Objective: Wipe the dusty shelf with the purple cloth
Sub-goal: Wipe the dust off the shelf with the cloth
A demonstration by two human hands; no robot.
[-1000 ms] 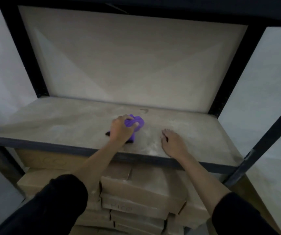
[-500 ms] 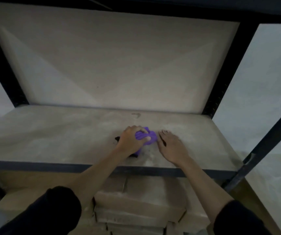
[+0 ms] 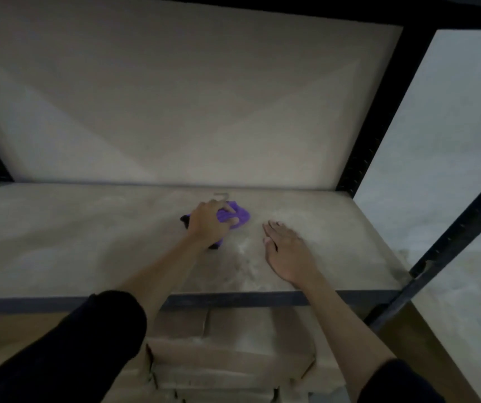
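A purple cloth (image 3: 239, 218) lies bunched on the dusty grey shelf board (image 3: 73, 242), near its middle and toward the back. My left hand (image 3: 208, 223) grips the cloth from above, fingers curled over it, and covers most of it. My right hand (image 3: 287, 253) rests flat on the shelf to the right of the cloth, fingers straight and together, holding nothing. Pale dust smears show on the board between and in front of the two hands.
The shelf has a black metal front rail (image 3: 262, 298) and black uprights (image 3: 378, 117) at the right. A pale back panel (image 3: 175, 112) closes the rear. Stacked cardboard boxes (image 3: 227, 359) sit on the level below. A black diagonal post (image 3: 451, 242) crosses at the right.
My left hand has pushed the cloth further back on the shelf and away from my right hand, which stays flat. The camera has moved closer and tilted.
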